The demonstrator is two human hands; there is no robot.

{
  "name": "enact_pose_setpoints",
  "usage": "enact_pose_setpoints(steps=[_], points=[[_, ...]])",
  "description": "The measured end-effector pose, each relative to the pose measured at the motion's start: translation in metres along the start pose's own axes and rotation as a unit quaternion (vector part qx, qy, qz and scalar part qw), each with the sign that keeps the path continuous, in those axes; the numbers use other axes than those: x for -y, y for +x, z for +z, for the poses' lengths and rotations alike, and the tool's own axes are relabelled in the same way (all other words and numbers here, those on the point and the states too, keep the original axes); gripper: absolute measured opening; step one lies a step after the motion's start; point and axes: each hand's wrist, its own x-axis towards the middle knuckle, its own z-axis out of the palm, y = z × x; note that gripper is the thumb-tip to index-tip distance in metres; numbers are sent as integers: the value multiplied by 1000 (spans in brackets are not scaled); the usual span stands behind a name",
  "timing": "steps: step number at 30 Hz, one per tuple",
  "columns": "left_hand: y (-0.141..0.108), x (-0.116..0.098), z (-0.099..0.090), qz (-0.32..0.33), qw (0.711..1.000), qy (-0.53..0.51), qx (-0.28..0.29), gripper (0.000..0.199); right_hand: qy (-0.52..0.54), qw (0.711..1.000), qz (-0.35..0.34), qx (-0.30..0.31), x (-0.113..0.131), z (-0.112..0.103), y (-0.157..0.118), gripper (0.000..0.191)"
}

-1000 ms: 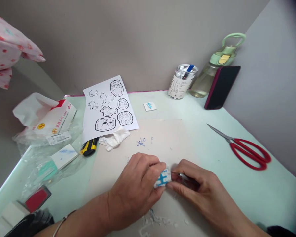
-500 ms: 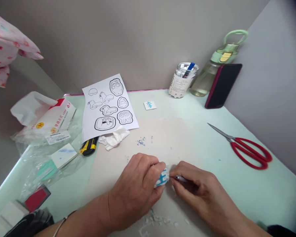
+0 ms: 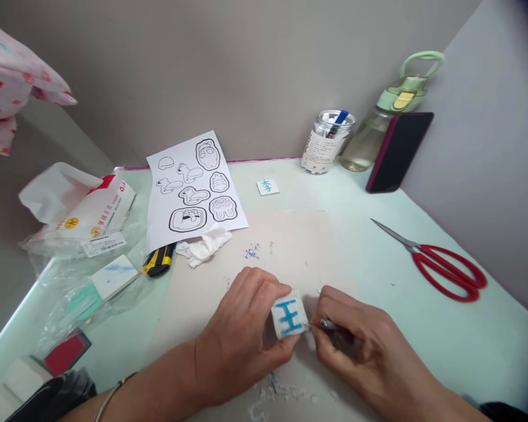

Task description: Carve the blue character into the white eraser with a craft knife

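The tan board (image 3: 299,234) on the pale green counter (image 3: 347,217) is the landmark. Over its near half, the left hand (image 3: 246,337) has its grip clamped on a white block (image 3: 289,316) bearing one blue character. The right hand (image 3: 369,340) has its grip pinched together on a slim tool (image 3: 328,324), its tip at the block's edge; whether it touches cannot be told.

Pale shavings (image 3: 286,391) litter the board's near end, and blue crumbs (image 3: 252,252) its far half. Beyond the board lies a small tile (image 3: 268,187), making two lettered pieces in all. At its far left, one sheet (image 3: 198,190) carries eight drawings and covers part of one cutter (image 3: 159,262); one crumpled tissue (image 3: 205,247) lies at the sheet's near edge.

Left of the board are one tissue pack (image 3: 99,205), one smudged block (image 3: 114,278) in clear plastic, and one red ink pad (image 3: 67,353). Right of the board lies one pair of scissors (image 3: 422,253). Beyond its far right stand one jar (image 3: 321,146), one bottle (image 3: 363,143) and one phone (image 3: 400,152), which partly blocks the bottle.
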Motion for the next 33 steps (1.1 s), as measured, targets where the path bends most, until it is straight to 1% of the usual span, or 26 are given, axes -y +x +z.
enact_pose_setpoints(steps=[3,6,7,8,11,13,16,20,29,31,33], points=[[2,3,0,-17,1000,-8,-12,41,8,999,-35,9,3,-2,0,19],[4,7,-4,-46,998,6,-48,39,44,995,-87,39,5,-5,0,18],[4,8,-5,-49,997,10,-60,40,53,993,-91,46,5,-6,0,17],[4,9,-7,-41,997,12,-66,40,58,994,-79,45,4,-7,1,18],[3,9,-8,-15,998,13,-64,41,75,997,-11,15,-1,-9,2,27],[2,7,-8,3,998,18,-62,42,93,995,20,5,-5,-10,3,23],[1,5,-7,32,997,28,-58,41,110,993,39,7,-6,-9,5,17],[1,4,-6,63,995,32,-65,38,109,992,57,23,-4,-6,5,17],[1,4,-4,61,995,38,-62,36,109,992,49,46,-5,-5,3,19],[1,4,-4,60,996,39,-60,36,83,995,25,44,-5,-4,1,18],[1,5,-4,53,997,35,-51,36,36,999,-17,27,-5,-2,-1,19]])
